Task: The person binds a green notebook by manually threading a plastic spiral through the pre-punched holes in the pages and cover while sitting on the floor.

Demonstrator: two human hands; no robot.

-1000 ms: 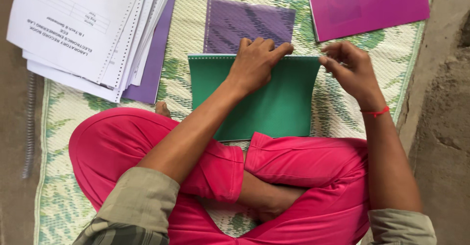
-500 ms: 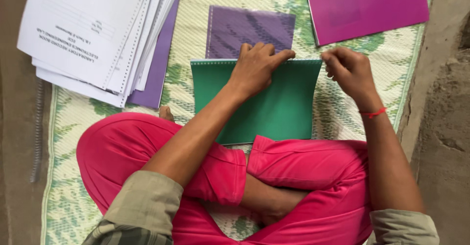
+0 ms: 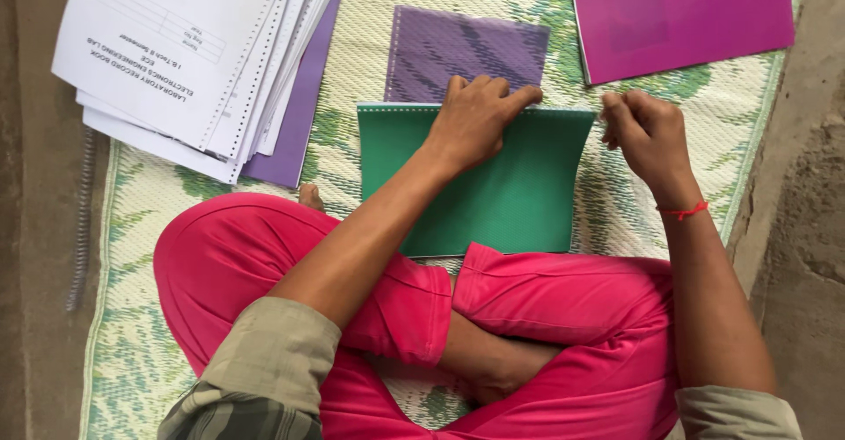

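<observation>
On the far left, a spiral binding coil [image 3: 82, 220] lies on bare floor just off the woven mat [image 3: 352, 154]. Next over, a fanned stack of punched white sheets [image 3: 176, 62] sits on a purple cover [image 3: 295, 132]. Middle of the mat, a green cover [image 3: 502, 202] lies flat right in front of the crossed pink legs, its top edge overlapping a see-through purple sheet [image 3: 466, 48]. Left hand [image 3: 475, 123] presses down on the green cover's top edge, fingers spread flat, not gripping anything. Right hand [image 3: 647, 132] is at the cover's top right corner, fingers curled and pinched together; can't tell if they hold something. A magenta cover [image 3: 687, 13] lies top right.
</observation>
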